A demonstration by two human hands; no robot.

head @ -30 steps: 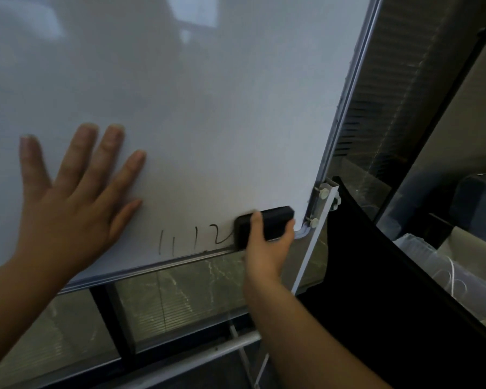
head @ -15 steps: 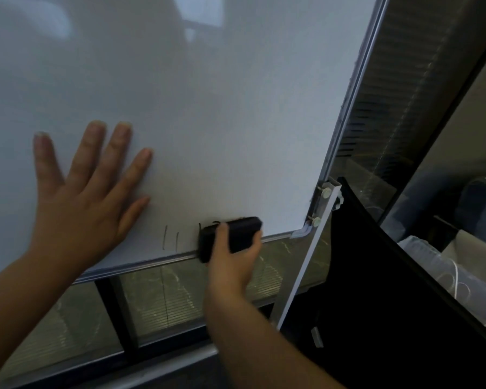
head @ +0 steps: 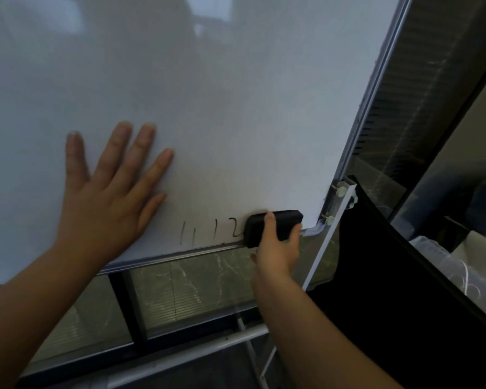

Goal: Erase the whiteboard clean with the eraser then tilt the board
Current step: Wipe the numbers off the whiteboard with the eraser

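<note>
A white whiteboard (head: 236, 108) with a metal frame fills most of the head view. Black handwritten marks reading "11 12" (head: 208, 230) sit just above its bottom edge. My right hand (head: 278, 248) grips a black eraser (head: 281, 223) pressed on the board at the bottom right corner, its left end touching the last digit. My left hand (head: 107, 197) lies flat on the board with fingers spread, to the left of the marks. The rest of the board surface looks blank.
A white stand upright with a bolted bracket (head: 340, 203) holds the board's right edge. A white crossbar (head: 194, 357) runs below. Behind is a glass panel with blinds (head: 194, 284). A dark panel (head: 390, 276) and pale bundles (head: 460, 262) stand close on the right.
Half a second ago the eraser was further left along the bottom edge, covering the "12". It is now back at the right corner and the "12" shows again. My left hand stays flat.
</note>
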